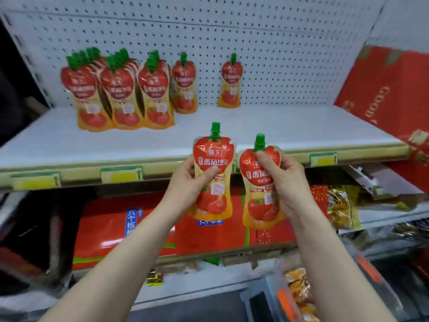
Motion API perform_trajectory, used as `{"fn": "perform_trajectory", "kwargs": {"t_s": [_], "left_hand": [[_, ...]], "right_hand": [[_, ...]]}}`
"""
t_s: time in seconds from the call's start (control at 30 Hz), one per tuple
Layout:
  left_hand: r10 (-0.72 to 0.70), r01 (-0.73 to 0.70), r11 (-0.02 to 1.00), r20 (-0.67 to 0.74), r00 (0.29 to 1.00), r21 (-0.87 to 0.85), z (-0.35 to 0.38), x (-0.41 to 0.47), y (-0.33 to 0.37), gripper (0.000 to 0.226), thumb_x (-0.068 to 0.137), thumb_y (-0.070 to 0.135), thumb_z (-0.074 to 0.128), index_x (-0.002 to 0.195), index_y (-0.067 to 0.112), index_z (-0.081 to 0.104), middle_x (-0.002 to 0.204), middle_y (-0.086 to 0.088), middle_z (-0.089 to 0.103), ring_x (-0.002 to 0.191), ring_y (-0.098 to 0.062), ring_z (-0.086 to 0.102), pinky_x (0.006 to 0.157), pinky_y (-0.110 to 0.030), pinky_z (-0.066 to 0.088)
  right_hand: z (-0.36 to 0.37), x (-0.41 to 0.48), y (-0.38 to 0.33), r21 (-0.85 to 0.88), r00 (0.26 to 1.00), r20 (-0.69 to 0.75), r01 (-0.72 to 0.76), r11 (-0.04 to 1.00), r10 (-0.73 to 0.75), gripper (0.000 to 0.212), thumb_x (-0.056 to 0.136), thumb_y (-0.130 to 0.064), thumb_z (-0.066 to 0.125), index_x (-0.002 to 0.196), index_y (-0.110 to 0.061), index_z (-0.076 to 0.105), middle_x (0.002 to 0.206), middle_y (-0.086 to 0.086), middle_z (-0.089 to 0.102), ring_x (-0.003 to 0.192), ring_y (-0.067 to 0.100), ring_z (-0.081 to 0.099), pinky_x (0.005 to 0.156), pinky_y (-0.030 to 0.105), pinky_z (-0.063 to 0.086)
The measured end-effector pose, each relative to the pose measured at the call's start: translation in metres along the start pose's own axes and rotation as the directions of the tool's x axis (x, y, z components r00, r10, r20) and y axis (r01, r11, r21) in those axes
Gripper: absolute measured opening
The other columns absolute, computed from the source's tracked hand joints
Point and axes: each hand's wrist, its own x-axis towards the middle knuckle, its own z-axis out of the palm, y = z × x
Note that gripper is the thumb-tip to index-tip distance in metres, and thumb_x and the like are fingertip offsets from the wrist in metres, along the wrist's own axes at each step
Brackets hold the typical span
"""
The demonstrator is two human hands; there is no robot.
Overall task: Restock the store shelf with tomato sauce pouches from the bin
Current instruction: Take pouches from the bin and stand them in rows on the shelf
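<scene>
My left hand (189, 182) grips a red and yellow tomato sauce pouch (214, 156) with a green cap, held upright in front of the shelf edge. My right hand (286, 180) grips a second pouch (257, 205) beside it, thumb near the cap. On the white shelf (267, 126), several pouches stand in rows at the left (120, 96). A single pouch (230, 83) stands apart against the pegboard back. The bin (294, 296), clear plastic, is at the bottom right, partly behind my right forearm.
A large red box (392, 94) leans at the shelf's right end. Yellow price tags (120, 176) line the shelf's front edge. Red gift boxes (130, 224) and gold packets (343, 205) fill the shelf below. Open shelf space lies between the single pouch and the red box.
</scene>
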Motion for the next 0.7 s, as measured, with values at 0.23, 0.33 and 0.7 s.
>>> {"fn": "perform_trajectory", "kwargs": {"t_s": [0.23, 0.33, 0.7], "left_hand": [[0.130, -0.150, 0.986, -0.241, 0.962, -0.070, -0.062, 0.040, 0.043, 0.020, 0.089, 0.013, 0.066, 0.108, 0.016, 0.064, 0.098, -0.002, 0.073, 0.087, -0.012, 0.071, 0.074, -0.026, 0.056], [0.143, -0.174, 0.983, -0.343, 0.928, -0.060, -0.084, 0.062, 0.050, 0.022, 0.089, 0.013, 0.066, 0.110, 0.015, 0.062, 0.099, -0.002, 0.073, 0.086, -0.010, 0.071, 0.071, -0.023, 0.055], [0.086, -0.136, 0.988, -0.458, 0.885, -0.076, -0.101, 0.136, 0.049, 0.029, 0.089, 0.018, 0.067, 0.117, 0.015, 0.061, 0.105, 0.001, 0.073, 0.094, -0.011, 0.071, 0.075, -0.026, 0.055]], "right_hand": [[0.074, 0.075, -0.057, 0.070, 0.988, 0.131, 0.072, 0.995, -0.081, 0.010, 0.084, -0.016, 0.074, 0.077, -0.018, 0.069, 0.077, 0.002, 0.075, 0.070, 0.015, 0.071, 0.065, 0.030, 0.058], [0.099, 0.120, -0.068, 0.015, 0.979, 0.188, 0.075, 0.997, -0.076, 0.008, 0.086, -0.018, 0.073, 0.082, -0.014, 0.067, 0.080, -0.002, 0.074, 0.069, 0.006, 0.069, 0.056, 0.017, 0.053], [0.170, 0.268, -0.044, -0.129, 0.963, 0.257, -0.053, 0.990, 0.085, 0.015, 0.089, -0.024, 0.071, 0.079, -0.018, 0.062, 0.075, -0.004, 0.066, 0.063, 0.007, 0.055, 0.057, 0.023, 0.039]]}}
